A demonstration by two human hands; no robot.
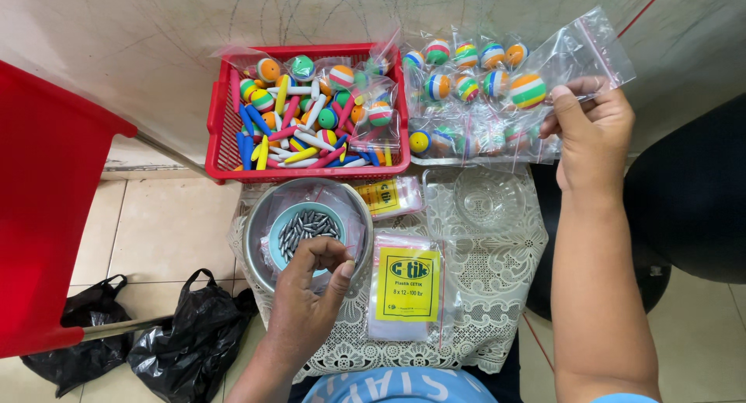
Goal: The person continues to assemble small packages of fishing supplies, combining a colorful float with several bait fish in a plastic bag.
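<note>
My right hand (592, 131) holds up a small clear zip bag (571, 57) with a striped ball (528, 90) inside it, over a tray of bagged striped balls (458, 100). My left hand (309, 294) hovers at the rim of a metal bowl (256, 244), fingertips pinched together; whether they hold anything I cannot see. Inside the bowl sits a small blue dish (281, 226) filled with several grey metal sinkers (307, 228).
A red basket (219, 131) with striped balls and coloured sticks stands at the back. A pack of clear bags with a yellow label (404, 285) and an empty glass dish (489, 197) lie on the lace cloth (497, 294). Red chair (47, 209) and black bags (186, 341) sit left.
</note>
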